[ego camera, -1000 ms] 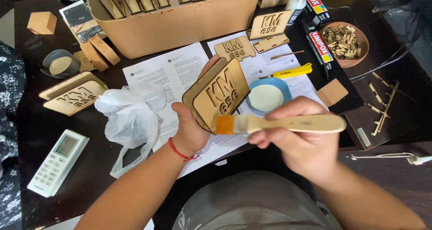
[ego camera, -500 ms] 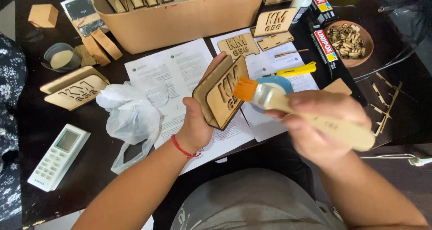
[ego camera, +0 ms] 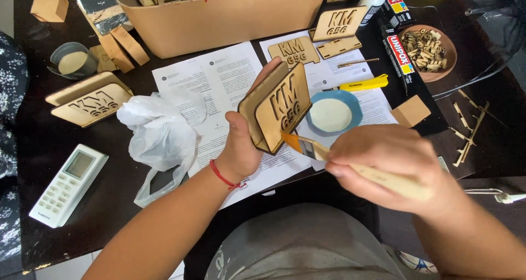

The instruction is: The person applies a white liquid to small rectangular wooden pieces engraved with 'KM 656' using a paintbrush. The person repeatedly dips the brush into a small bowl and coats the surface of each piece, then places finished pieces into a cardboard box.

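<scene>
R hand [ego camera: 392, 162], lower right of frame, fist closed on paintbrush [ego camera: 350, 164], bristles touching bottom edge of wooden plaque [ego camera: 278, 109] at frame center. L hand [ego camera: 241, 143] clamps plaque's back edge. Plaque prob light, stiff, thin ply w/ fragile cutouts; best held by edges. Blue bowl [ego camera: 334, 111] just behind.

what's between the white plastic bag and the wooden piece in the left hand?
Head view: only printed paper sheets on the table between the bag and wooden piece; left hand grips that piece.

Light: bright, even daylight, possibly from upper right
Shadows: soft
Glare: white papers [ego camera: 219, 88]
Blur: slight, near edges
</scene>
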